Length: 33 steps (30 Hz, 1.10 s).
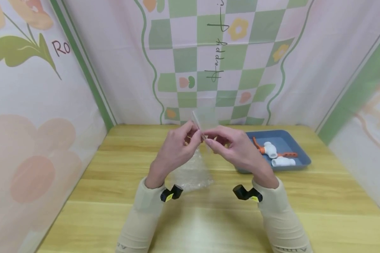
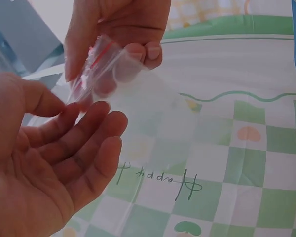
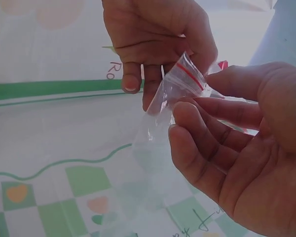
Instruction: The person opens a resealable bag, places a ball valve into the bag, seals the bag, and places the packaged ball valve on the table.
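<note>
A clear zip-lock bag (image 2: 155, 101) with a red line along its mouth is held up over the table between both hands. My left hand (image 1: 176, 147) pinches the bag's mouth edge between thumb and fingers. From the other side, my right hand (image 1: 235, 146) pinches the same edge close by, the fingertips of both hands almost meeting. In the right wrist view the thin film of the bag (image 3: 163, 101) hangs away from the fingers, see-through against the cloth. Below the hands, more clear, crinkled plastic (image 1: 193, 174) shows on the table.
A blue tray (image 1: 285, 136) stands at the right on the wooden table (image 1: 114, 196). In it lie a white fitting with an orange handle (image 1: 270, 150), a white pipe piece (image 1: 283, 161) and another orange handle (image 1: 289, 154). Patterned cloth (image 1: 185, 58) hangs behind and at both sides.
</note>
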Available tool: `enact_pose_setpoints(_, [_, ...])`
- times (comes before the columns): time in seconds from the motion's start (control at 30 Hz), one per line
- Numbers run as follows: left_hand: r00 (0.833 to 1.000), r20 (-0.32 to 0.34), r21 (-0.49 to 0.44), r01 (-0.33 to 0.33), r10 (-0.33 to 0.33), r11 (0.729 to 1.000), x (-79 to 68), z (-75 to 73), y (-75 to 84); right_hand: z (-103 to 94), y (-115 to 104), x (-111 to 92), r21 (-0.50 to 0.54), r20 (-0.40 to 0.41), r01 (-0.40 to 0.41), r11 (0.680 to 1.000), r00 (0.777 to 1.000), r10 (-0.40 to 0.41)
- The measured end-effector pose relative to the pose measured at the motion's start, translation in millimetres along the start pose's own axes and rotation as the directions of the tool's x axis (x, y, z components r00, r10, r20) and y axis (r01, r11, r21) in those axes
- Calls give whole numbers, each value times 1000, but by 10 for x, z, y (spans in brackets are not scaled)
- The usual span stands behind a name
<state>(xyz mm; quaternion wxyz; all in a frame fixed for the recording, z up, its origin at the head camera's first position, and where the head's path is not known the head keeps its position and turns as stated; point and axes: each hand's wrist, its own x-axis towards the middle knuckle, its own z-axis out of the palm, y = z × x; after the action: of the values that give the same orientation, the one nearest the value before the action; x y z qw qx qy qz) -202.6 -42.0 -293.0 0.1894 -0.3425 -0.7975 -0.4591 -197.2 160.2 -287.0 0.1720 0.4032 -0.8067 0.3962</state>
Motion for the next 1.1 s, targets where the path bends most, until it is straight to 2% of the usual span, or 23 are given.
enact_pose_setpoints(0.27, [994,66,5,-89,89,996,10,-25,-8,-41,-18,-19,-40,-10,6,999,1000,-6])
enact_pose_setpoints(0.53, [989,86,35,-127,124,991,5,-15,3,-23,-13,-9,-52,-16,38,998,999,-39])
enact_pose_setpoints(0.73, [981,121,96,-165,153,982,-20,-20,23,6,23,2,-66,-17,71,995,997,-72])
enact_pose_setpoints(0.9, [978,140,109,-171,156,979,-26,-9,20,5,34,-3,-80,-17,67,995,997,-69])
enact_pose_setpoints(1.1, [980,140,80,-153,141,985,-11,55,20,-9,14,-27,-95,-46,63,994,997,-68])
